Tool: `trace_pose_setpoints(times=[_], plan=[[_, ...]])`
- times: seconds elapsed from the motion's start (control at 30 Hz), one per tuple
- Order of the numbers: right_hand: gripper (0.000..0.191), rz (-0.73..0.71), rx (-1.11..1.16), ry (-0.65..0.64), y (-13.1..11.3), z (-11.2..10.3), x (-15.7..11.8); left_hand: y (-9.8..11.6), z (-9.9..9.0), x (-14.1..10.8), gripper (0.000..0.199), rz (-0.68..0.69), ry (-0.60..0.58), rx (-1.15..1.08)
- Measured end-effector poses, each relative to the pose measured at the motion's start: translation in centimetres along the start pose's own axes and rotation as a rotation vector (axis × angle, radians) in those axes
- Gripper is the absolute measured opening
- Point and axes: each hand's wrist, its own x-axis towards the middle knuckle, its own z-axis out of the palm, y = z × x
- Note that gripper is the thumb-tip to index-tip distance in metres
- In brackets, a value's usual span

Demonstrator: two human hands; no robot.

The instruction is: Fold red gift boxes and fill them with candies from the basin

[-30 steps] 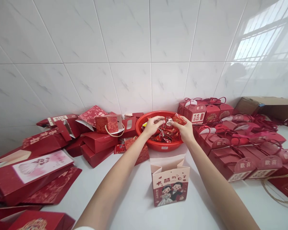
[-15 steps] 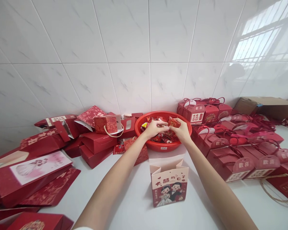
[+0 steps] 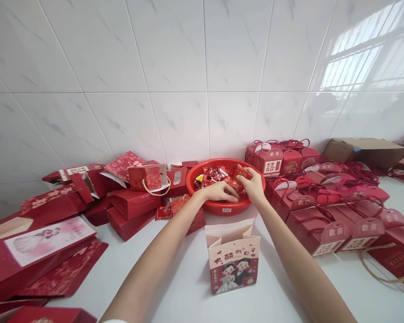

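Note:
A red plastic basin holds many small wrapped candies, mostly in red wrappers. My left hand reaches over its near rim, fingers bent down among the candies and apart from the thumb; their tips are partly hidden. On the basin's right side, my right hand is closed on a red candy packet, pinched between thumb and fingers. Between my forearms an open-topped paper gift box stands upright, with a cartoon bride and groom on its front. Its inside bottom is out of sight.
Red gift boxes lie piled on the left. Several rows of closed red boxes with cord handles stand on the right. A cardboard box sits behind them. A tiled wall rises behind the white table.
My left hand has come away from the right hand and lowered into the candies toward the near rim. My right hand keeps the red packet in nearly the same place. The view shifted slightly.

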Motion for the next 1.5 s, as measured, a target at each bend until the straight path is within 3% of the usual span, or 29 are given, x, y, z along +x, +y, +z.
trace_pose_setpoints(times=[0.13, 0.3, 0.43, 0.57, 0.63, 0.7, 0.77, 0.87, 1.0, 1.17, 1.4, 1.5], plan=[[0.026, 0.005, 0.033, -0.001, 0.1, 0.1, 0.1, 0.0, 0.1, 0.1, 0.017, -0.008, 0.035, 0.053], [0.028, 0.025, 0.113, 0.007, 0.0, 0.2, 0.1, 0.5, 0.5, -0.3, 0.018, -0.008, 0.191, 0.148], [0.031, 0.05, 0.179, 0.008, -1.7, -0.3, 0.0, 1.7, 0.3, -2.3, 0.023, 0.065, 0.446, 0.126], [0.033, 0.089, 0.376, -0.029, -4.9, -1.4, -0.3, 4.4, -0.2, -6.1, 0.023, 0.272, 0.757, 0.091], [0.033, 0.09, 0.444, -0.062, -6.6, -2.0, -0.6, 6.3, -0.1, -8.3, 0.019, 0.394, 0.847, 0.148], [0.033, 0.085, 0.46, -0.085, -8.0, -2.5, -0.9, 8.3, 0.5, -10.5, 0.013, 0.539, 0.818, 0.243], [0.033, 0.081, 0.458, -0.097, -9.1, -2.7, -1.3, 10.0, 1.4, -12.2, 0.02, 0.623, 0.709, 0.352], [0.032, 0.073, 0.451, -0.104, -10.1, -2.6, -1.9, 11.8, 3.0, -13.6, 0.027, 0.602, 0.541, 0.573], [0.031, 0.057, 0.419, -0.14, -10.8, -2.5, -2.6, 12.8, 4.3, -13.7, 0.025, 0.498, 0.436, 0.812], [0.029, 0.021, 0.394, -0.239, -10.8, -2.6, -3.0, 12.3, 4.4, -13.0, 0.024, 0.358, 0.316, 0.809], [0.032, 0.002, 0.327, -0.256, -10.3, -2.9, -3.1, 11.8, 4.5, -12.8, 0.042, 0.278, 0.291, 0.708], [0.03, -0.013, 0.305, -0.266, -10.5, -2.9, -3.2, 11.8, 4.2, -12.9, 0.037, 0.247, 0.292, 0.654]])
